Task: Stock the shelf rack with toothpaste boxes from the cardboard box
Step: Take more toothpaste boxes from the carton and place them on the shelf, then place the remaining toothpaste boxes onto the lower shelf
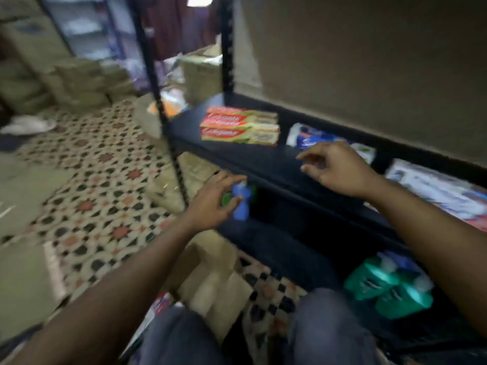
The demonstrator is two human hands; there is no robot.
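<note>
L hand [213,200] gripped blue bottle [241,205] at lower shelf lip, R hand [336,171] loosely curled, empty, over shelf rack [263,160] beside stacked toothpaste boxes [239,125]; risk: bottle prob. knocked off toward cardboard box [210,281] below.

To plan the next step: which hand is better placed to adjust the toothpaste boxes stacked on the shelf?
Probably right. The right hand hovers empty above the same shelf, near the toothpaste boxes; the left hand is lower, at a blue bottle.
</note>
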